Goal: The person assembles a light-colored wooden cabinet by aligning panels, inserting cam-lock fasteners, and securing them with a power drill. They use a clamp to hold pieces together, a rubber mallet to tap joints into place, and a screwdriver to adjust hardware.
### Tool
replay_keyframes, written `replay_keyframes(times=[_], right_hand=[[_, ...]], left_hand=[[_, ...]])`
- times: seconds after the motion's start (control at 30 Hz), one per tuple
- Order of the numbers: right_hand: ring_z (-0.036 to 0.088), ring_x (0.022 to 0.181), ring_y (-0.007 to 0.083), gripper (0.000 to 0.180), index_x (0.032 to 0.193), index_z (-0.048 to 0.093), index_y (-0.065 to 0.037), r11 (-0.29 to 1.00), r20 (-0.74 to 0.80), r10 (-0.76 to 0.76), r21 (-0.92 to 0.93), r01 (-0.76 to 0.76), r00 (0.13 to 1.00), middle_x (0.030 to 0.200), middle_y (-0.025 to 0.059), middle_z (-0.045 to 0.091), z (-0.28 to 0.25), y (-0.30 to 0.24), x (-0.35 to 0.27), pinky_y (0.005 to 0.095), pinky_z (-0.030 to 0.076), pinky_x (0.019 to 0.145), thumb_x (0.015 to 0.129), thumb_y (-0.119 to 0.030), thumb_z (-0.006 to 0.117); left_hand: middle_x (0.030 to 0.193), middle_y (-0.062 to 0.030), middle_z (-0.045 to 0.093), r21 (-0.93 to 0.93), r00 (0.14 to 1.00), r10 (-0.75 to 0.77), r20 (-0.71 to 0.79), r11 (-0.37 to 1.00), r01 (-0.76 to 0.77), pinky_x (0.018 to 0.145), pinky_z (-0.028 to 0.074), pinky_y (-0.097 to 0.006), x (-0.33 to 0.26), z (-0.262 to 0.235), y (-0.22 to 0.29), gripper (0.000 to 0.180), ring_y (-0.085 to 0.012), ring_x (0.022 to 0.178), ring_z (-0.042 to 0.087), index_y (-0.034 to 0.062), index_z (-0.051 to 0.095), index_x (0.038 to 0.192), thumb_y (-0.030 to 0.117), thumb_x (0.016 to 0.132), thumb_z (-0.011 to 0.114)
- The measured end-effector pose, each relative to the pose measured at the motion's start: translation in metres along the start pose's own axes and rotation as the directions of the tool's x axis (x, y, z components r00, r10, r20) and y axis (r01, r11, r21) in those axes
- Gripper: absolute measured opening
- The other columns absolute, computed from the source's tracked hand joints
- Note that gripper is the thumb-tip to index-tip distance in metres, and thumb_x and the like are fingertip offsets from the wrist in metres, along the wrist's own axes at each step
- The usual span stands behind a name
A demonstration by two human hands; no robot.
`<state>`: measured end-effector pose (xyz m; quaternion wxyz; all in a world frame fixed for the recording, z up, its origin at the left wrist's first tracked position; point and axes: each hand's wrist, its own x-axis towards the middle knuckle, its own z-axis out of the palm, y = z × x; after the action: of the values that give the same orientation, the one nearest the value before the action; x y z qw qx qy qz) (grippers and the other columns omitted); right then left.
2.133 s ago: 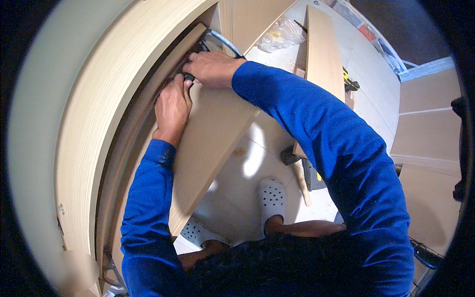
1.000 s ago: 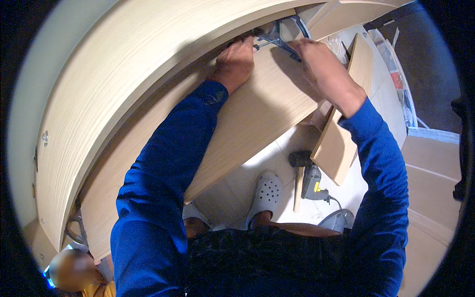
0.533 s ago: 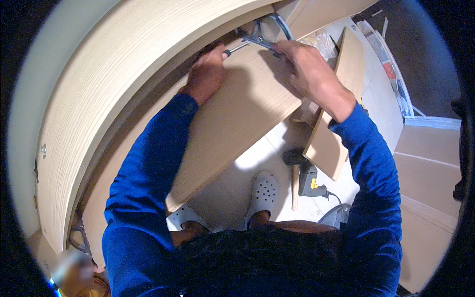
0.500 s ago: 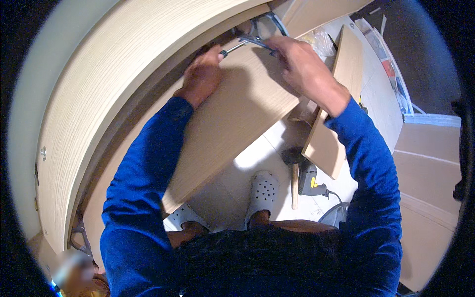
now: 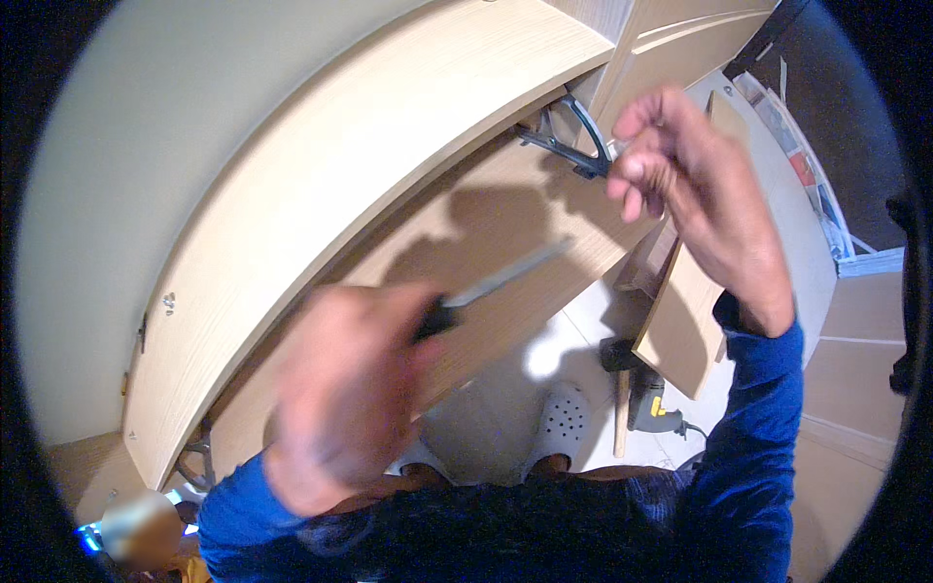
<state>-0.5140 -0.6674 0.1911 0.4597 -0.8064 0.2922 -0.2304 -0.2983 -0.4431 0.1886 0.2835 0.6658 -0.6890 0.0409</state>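
Observation:
My left hand [image 5: 355, 384], smeared by motion, is wrapped round the dark handle of a screwdriver [image 5: 510, 275]. Its metal shaft points up and right above a slanting light-wood panel [image 5: 607, 238]. My right hand [image 5: 705, 185] is raised at the upper right, thumb and fingers pinched together; whether a small pale thing sits between them is unclear. Just left of those fingertips is a dark metal hinge bracket [image 5: 564, 149] with a curved arm, at the far end of the panel. A second light-wood board [image 5: 389, 136] runs above the panel.
On the pale floor lie a loose wooden board [image 5: 685, 330], a corded power drill [image 5: 653, 408] and a black-headed mallet [image 5: 622, 418] with a wooden handle. Brown cardboard [image 5: 855, 389] lies at the right. Another person [image 5: 141, 530] shows at the lower left.
My left hand has drawn the screwdriver back from the bracket, toward me. My right hand has come off the bracket, moving right. The whole view has shifted.

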Motion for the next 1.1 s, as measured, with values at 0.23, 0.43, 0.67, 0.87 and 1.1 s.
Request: replay_keyframes(times=[0.23,0.43,0.67,0.87,1.1], right_hand=[[0.058,0.08,0.0394,0.017,0.09,0.059,0.001,0.54,0.254,-0.41,-0.707,0.457,0.876,0.084,0.0192,0.058,0.061,-0.028,0.147,0.0456,0.048,0.075,0.092,-0.014,0.065],[0.06,0.079,0.0335,0.018,0.086,0.056,0.001,0.734,0.152,-0.513,-0.432,0.524,0.845,0.082,0.0183,0.062,0.098,-0.028,0.163,0.0444,0.047,0.072,0.089,-0.01,0.07],[0.068,0.088,0.0322,0.027,0.112,0.068,-0.003,0.64,0.211,-0.543,-0.523,0.563,0.813,0.099,0.015,0.072,0.07,-0.022,0.149,0.0421,0.055,0.083,0.095,-0.023,0.071],[0.054,0.074,0.0075,0.028,0.099,0.069,-0.003,0.937,-0.27,-0.277,-0.288,0.197,0.922,0.082,-0.0016,0.061,-0.008,-0.004,-0.018,0.0235,0.043,0.068,0.106,-0.029,0.061],[0.065,0.091,0.0188,0.059,0.124,0.057,-0.004,0.672,-0.121,0.648,0.555,-0.489,0.752,0.107,0.0109,0.065,0.072,0.098,-0.093,0.0346,0.057,0.071,0.104,-0.059,0.052]], left_hand=[[0.088,-0.0161,0.059,0.32,0.954,-0.243,-0.176,0.902,0.289,0.075,0.045,-0.048,0.02,-0.058,-0.073,0.01,-0.0356,0.084,0.059,0.0038,0.065,0.099,0.01,0.092,0.067],[0.093,-0.0178,0.063,0.324,0.928,-0.265,-0.263,0.882,0.343,0.081,0.049,-0.045,-0.006,-0.043,-0.116,0.012,-0.0372,0.089,0.061,0.004,0.068,0.103,0.014,0.095,0.066],[0.102,-0.0168,0.067,0.301,0.909,-0.077,-0.409,0.929,0.214,0.083,0.052,-0.043,0.012,-0.036,-0.069,0.018,-0.0364,0.095,0.064,0.0017,0.07,0.108,0.011,0.093,0.071],[0.088,-0.0181,0.07,-0.402,0.991,0.01,0.136,0.914,0.046,0.074,0.055,-0.04,0.018,0.078,-0.027,0.011,-0.0341,0.08,0.069,0.0002,0.07,0.097,0.006,0.092,0.062],[0.085,-0.017,0.075,-0.509,0.849,-0.492,0.194,0.689,0.516,0.085,0.057,-0.045,0.118,0.283,-0.09,0.02,-0.0355,0.084,0.073,0.0054,0.076,0.086,0.023,0.086,0.066]])
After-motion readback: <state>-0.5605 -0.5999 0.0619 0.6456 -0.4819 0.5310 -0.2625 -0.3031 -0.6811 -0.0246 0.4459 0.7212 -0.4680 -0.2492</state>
